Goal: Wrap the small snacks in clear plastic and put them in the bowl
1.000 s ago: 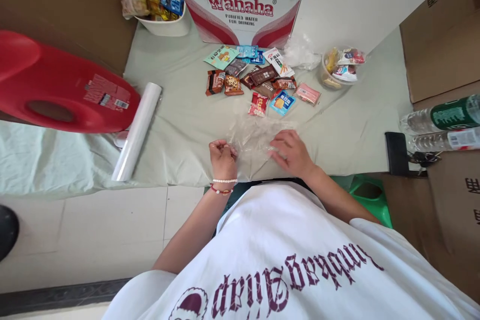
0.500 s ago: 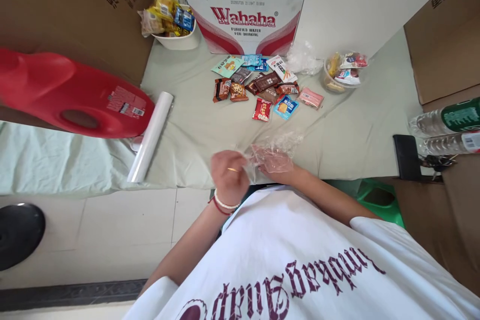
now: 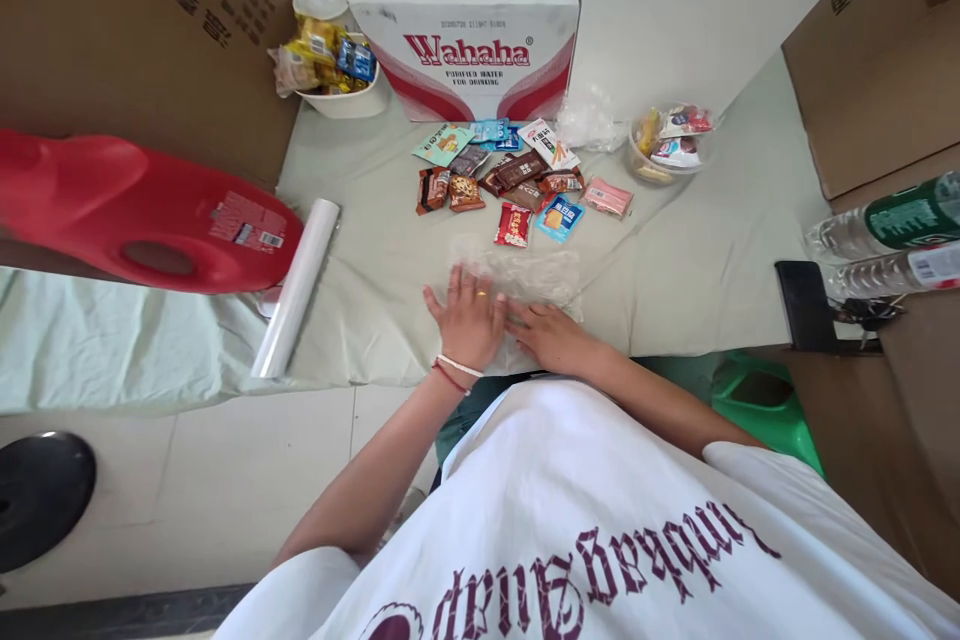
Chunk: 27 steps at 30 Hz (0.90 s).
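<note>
bench (image 3: pixel 675 260): covered in pale green cloth that drapes over the near edge. brown cardboard box (image 3: pixel 202 20) at far left; white box (image 3: pixel 675 40) at the rear, right of centre. beside the latter, a printed water carton (image 3: pixel 465 60), lettered "wahaha" in red. red jug (image 3: pixel 195 200) on the left. white roll (image 3: pixel 296 290) lies slantwise just beside the jug.

clear plastic (image 3: pixel 536 275): thin, wrinkled, spread on the bench in front of the person, between the snack packets and the body; bag or sheet, cannot tell. oval white tub (image 3: pixel 341 107) at rear left, heaped with wrapped snacks; clear bowl (image 3: pixel 646 165) at rear right, also filled with them.

hands: close together, both palm down. left hand (image 3: pixel 471 325) has its fingers spread, reaching over the plastic's left side. right hand (image 3: pixel 555 335) points leftward along the near edge, fingers extended. contact between the two: cannot tell.

snack packets: loose cluster beyond the plastic. nearest are a red packet (image 3: pixel 513 225) and a blue packet (image 3: pixel 559 218); pink packet (image 3: pixel 607 197) to their right. smallest: gold ring (image 3: pixel 481 293), left hand.
</note>
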{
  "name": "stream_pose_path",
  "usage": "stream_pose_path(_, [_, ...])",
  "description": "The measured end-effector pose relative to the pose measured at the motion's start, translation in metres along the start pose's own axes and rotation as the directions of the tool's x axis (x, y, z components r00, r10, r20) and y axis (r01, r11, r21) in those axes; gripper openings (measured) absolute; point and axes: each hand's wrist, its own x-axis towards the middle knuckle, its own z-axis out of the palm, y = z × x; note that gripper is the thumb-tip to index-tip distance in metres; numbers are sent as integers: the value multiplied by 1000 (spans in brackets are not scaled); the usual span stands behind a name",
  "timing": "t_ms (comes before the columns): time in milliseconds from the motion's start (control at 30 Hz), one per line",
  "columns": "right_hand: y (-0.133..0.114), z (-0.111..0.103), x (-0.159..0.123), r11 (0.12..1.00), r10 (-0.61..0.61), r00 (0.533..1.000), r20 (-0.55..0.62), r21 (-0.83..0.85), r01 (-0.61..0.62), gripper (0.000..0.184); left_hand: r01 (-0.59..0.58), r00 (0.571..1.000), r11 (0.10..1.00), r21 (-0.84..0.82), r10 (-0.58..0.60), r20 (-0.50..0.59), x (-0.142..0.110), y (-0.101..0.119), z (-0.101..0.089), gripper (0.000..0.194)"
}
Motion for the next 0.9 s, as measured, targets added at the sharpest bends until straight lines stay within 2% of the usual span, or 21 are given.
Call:
stream_pose_path(133, [3, -5, -9, 1000, -15, 1000, 16, -15, 15, 51, 218, 976, 972, -82, -216, 35, 20, -53, -3, 49])
stream_pose_path(200, [6, -6, -14, 999, -44, 998, 46, -5, 44, 51, 236, 971, 963, -127, -231, 56, 27, -74, -2, 47])
stream_pose_path(300, [9, -5, -23, 994, -110, 991, 76, 32, 108, 54, 170, 983, 968, -183, -154, 99, 38, -92, 2, 38])
stream_pose_path(400, [9, -6, -37, 989, -138, 988, 72, 61, 134, 51, 126, 987, 969, -213, -101, 126, 52, -94, 6, 32])
stream_pose_path(533, [13, -7, -59, 988, -152, 985, 80, 44, 149, 48, 104, 982, 978, -183, -72, 177, 67, -84, 7, 37])
stream_pose_path(733, [32, -8, -81, 988, -133, 991, 19, 77, 131, 60, 46, 952, 994, -102, -12, 307, 74, -71, 2, 49])
stream_pose_path(800, [33, -17, -83, 983, -159, 987, 33, 103, 155, 57, 19, 939, 997, -72, 7, 343, 74, -71, 1, 54])
stream_pose_path(900, [31, -42, -83, 947, -283, 955, 88, 185, 263, 37, -29, 920, 998, -47, 46, 390, 74, -74, -2, 62])
